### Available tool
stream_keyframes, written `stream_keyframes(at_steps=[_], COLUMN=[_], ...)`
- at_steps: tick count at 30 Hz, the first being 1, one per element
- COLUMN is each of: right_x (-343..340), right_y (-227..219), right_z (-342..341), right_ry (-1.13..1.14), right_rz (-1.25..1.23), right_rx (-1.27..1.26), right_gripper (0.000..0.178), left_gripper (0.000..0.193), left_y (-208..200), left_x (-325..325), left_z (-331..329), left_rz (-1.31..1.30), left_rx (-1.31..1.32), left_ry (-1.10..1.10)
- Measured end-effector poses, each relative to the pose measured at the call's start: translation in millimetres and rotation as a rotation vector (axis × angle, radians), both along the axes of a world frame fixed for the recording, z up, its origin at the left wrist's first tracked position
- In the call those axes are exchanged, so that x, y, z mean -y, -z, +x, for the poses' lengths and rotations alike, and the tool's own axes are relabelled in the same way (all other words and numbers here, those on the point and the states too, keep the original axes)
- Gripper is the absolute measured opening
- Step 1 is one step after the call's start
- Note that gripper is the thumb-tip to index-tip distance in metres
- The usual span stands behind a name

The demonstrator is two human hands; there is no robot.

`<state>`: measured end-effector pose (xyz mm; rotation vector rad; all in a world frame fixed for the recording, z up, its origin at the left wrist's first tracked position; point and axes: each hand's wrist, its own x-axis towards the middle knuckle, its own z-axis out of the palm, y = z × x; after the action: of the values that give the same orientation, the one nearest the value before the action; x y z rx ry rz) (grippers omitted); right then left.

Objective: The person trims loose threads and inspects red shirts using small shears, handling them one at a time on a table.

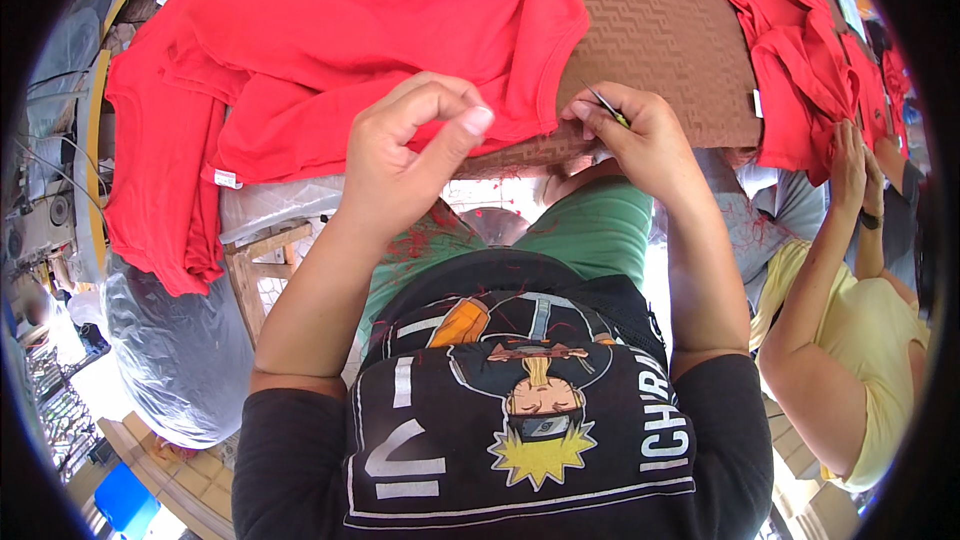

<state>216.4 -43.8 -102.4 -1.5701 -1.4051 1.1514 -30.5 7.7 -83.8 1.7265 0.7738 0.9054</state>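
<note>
Red garments [380,30] lie spread over the brown patterned table before me. My left hand [415,145] is raised over the near part of the red cloth, its fingers curled in and the thumb close to the index finger. Whether anything thin is pinched there is too small to make out. My right hand [635,130] is closed around small thread snips [620,119] with a dark pointed blade and a yellow-green part. The blade points up and to the left, just right of the garment's edge. Most of the handle is hidden in the palm.
The brown table cover [660,30] shows right of the cloth. Loose red threads [430,235] lie on my green trousers. At the right, a person in yellow [850,360] handles more red garments [805,80]. A plastic-wrapped bundle [175,350] and a wooden stool [255,270] stand at left.
</note>
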Motion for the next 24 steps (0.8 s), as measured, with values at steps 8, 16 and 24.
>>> stream_keyframes(at_steps=[8,16,24], right_x=[10.8,2.3,8.3], right_y=[2.1,-3.1,-15.5], right_z=[6.4,-7.6,-11.4], right_ry=[0.021,-0.065,-0.105], right_rz=[0.029,0.249,0.330], right_rx=[0.060,0.414,0.612], right_gripper=[0.019,0.016,0.020], left_gripper=[0.043,0.023,0.013], left_y=[24.6,40.3,34.5], left_x=[13.9,5.3,-0.8], left_z=[35.0,51.7,57.5], left_rz=[0.498,0.553,0.481], left_rx=[-0.341,-0.284,-0.328], left_ry=[-0.029,-0.044,0.007])
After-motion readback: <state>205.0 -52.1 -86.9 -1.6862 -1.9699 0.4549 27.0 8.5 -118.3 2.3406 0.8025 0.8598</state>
